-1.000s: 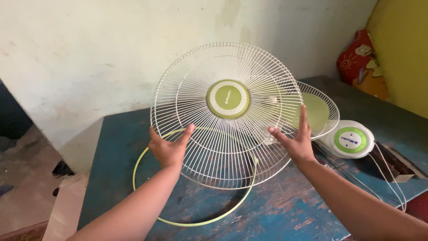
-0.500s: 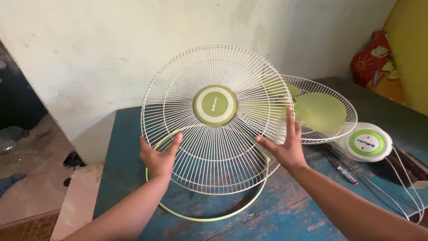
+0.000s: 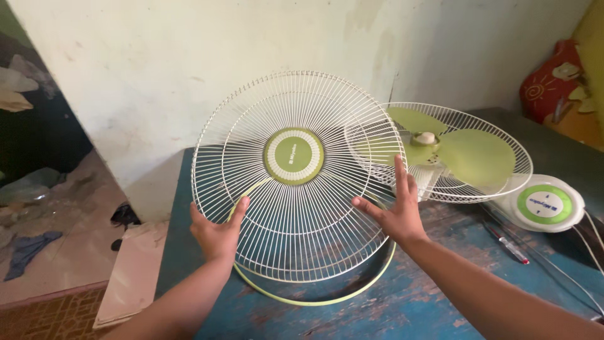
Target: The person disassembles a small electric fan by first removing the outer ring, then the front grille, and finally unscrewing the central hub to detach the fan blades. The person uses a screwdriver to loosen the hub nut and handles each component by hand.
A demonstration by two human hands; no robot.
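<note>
- Left hand: palm pressed against lower left rim of front fan grille, fingers spread, thumb hooked over the wires; steadying rather than wrapping
- Right hand: open, fingers splayed flat on lower right of the same grille, index finger pointing up; pressed on, not clenched round it
- Green trim ring: thin lime hoop lying flat on blue table, under and just in front of the grille, partly hidden behind its wires
- Front fan grille: white wire guard with round green and white centre badge, held tilted near upright between both hands, lower edge close to the table; whether touching the table, cannot tell
- Red-tipped pen or screwdriver: slim, lying on the table right of the right forearm
- Fan base: round white housing with green disc, right edge of the table, white cord trailing off
- Rear fan grille: white wire, behind and right of the front grille, carrying green fan blades
- Wall: pale, stained plaster behind the table
</note>
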